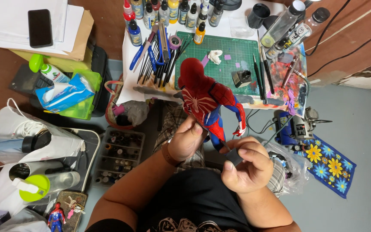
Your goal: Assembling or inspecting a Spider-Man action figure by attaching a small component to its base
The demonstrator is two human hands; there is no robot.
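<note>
Below a cluttered green cutting mat (232, 53), the left hand (187, 139) grips a red-and-blue action figure (205, 101) by its waist, while the right hand (245, 165) pinches a small dark block (233, 157) against its leg.

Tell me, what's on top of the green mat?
On the green mat lie a small white piece, purple scraps and a dark ink pot. The red figure's head covers the mat's near-left corner, so that part stays hidden.

bright, even light; sharp, slight wide-angle edge bending.
</note>
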